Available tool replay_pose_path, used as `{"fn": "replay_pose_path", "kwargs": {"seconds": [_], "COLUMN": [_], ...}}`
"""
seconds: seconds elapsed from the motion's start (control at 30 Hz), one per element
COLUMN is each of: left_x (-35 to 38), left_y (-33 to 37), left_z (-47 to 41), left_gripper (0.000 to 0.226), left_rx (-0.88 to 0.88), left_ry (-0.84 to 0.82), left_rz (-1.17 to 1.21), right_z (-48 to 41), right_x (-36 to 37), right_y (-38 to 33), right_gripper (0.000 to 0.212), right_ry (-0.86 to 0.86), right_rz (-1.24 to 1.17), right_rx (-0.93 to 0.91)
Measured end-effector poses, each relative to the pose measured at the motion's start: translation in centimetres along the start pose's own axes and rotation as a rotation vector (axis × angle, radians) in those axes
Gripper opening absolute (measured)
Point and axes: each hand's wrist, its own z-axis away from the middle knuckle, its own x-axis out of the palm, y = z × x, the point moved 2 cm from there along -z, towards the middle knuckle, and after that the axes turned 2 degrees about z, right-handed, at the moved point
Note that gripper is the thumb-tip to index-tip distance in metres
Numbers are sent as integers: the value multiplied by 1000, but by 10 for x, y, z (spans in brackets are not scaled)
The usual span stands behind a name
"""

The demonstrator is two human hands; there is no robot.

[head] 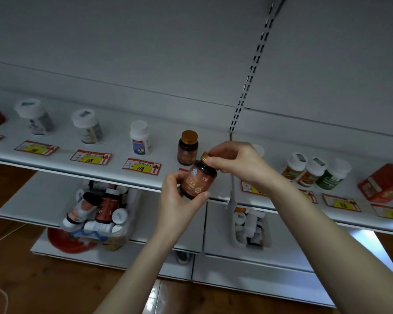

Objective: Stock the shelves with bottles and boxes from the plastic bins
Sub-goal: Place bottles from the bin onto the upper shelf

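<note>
Head camera shows me both hands raised in front of the upper shelf. The left hand wraps fingers and thumb round the lower body of a dark brown bottle, which tilts with its top leaning right. The right hand pinches the bottle's gold cap from above. I see the bottle held in the air just before the shelf edge, near a matching brown bottle standing upright on the shelf. A red box sits far right. Below, the left bin and the right bin hold more bottles.
</note>
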Motion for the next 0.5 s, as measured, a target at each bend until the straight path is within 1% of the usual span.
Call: {"fn": "replay_pose_path", "kwargs": {"seconds": [0.17, 0.27, 0.4, 0.5], "left_x": [-6, -4, 3, 5], "left_y": [-3, -5, -11, -13], "left_z": [-8, -12, -18, -19], "left_gripper": [39, 37, 41, 43], "left_rx": [-53, -53, -23, 53], "left_ry": [-92, -52, -8, -9], "left_rz": [85, 95, 14, -120], "right_z": [-13, -17, -21, -28], "right_x": [-1, 1, 3, -2], "right_y": [1, 1, 3, 7], "right_gripper": [20, 20, 17, 10], "right_ry": [-85, -114, -31, 43], "right_rz": [29, 16, 107, 120], "right_rx": [-22, -14, -51, -44]}}
